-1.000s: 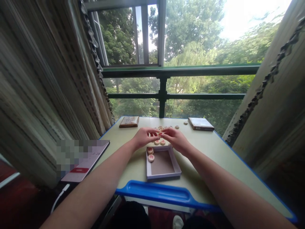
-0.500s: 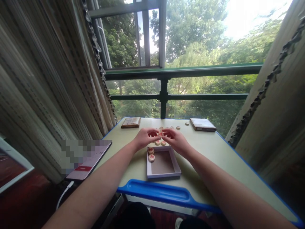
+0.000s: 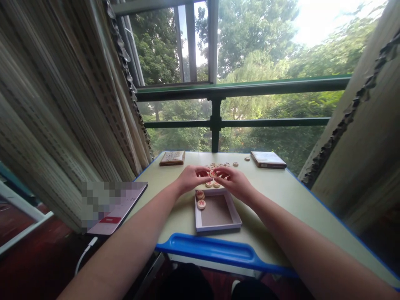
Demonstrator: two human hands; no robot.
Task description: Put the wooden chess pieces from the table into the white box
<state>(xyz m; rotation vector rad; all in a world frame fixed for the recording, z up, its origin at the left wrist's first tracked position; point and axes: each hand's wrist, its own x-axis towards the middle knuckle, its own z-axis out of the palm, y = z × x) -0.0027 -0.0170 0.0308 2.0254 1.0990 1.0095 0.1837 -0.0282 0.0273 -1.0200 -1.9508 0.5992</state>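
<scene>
- Grip: both sides pinched on one round piece [image 3: 213, 173], red mark facing my camera; I can't read the mark.
- Left hand [image 3: 194, 177] is on the piece's left edge, right hand [image 3: 231, 179] on its right. Fingers curl around it, so I can't see exact contact on the far side.
- Piece sits between the fingertips, just beyond the far wall of the open box [image 3: 218, 228]. Can't tell if it's clear of what lies under it.
- Just below it in my view: two red-marked pieces [image 3: 216, 184] side by side, partly covered by the hands.
- Box, nearer me: marked pieces [image 3: 201, 204] in the far left corner area. The rear one looks stacked on another; the lower disc barely shows.
- Behind the hands: scattered pale pieces [image 3: 235, 164], too small to read; fingers hide some.
- One more loose piece [image 3: 247, 158] lies right of those, near the flat case [image 3: 268, 160] at the far right of the desk [image 3: 275, 204].
- Far left: brown case [image 3: 172, 158], its lettering illegible to me.
- Near edge: blue trough [image 3: 215, 248].
- Left of desk: pinkish panel [image 3: 125, 208], partly pixelated; white cable [image 3: 83, 255] by it, cut off by the forearm.
</scene>
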